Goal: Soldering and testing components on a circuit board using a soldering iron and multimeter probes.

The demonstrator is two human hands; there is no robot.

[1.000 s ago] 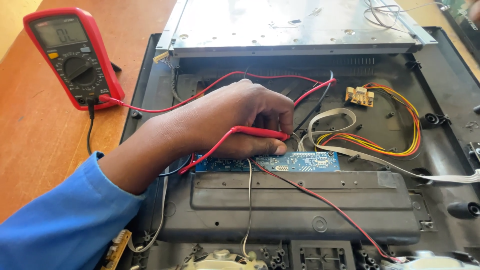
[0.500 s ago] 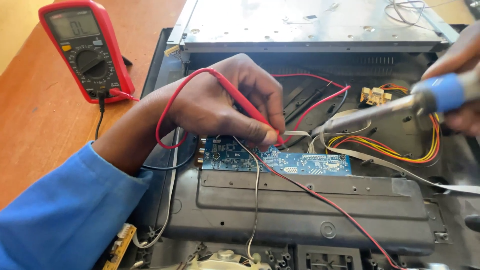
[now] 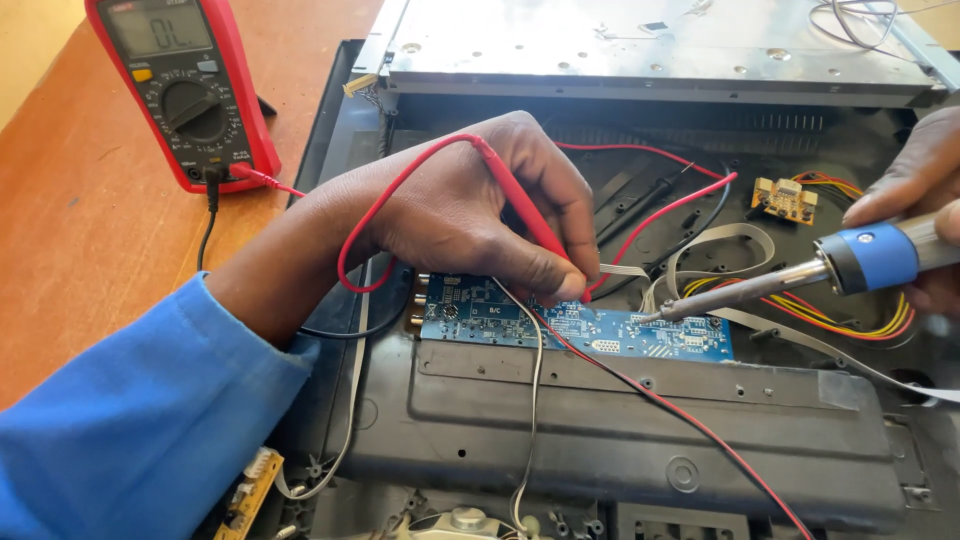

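Observation:
My left hand (image 3: 470, 215), in a blue sleeve, pinches a red multimeter probe (image 3: 525, 220) and holds its tip down on a long blue circuit board (image 3: 620, 330) inside an opened black device chassis (image 3: 620, 440). My right hand (image 3: 915, 185) comes in from the right edge, gripping a soldering iron (image 3: 790, 275) with a blue collar; its metal tip rests on the board's upper edge, just right of the probe. A red multimeter (image 3: 185, 85) lies on the wooden table at upper left, its red lead looping round my left wrist.
A metal plate (image 3: 650, 50) lies across the far side of the chassis. A small tan board (image 3: 785, 197) with red and yellow wires sits at right, beside a grey ribbon cable (image 3: 720, 240). The wooden table (image 3: 80, 260) lies to the left.
The probe has gone from lying flat under my left hand to standing tip-down on the board. My right hand has come in from the right with the soldering iron, whose tip now rests on the board.

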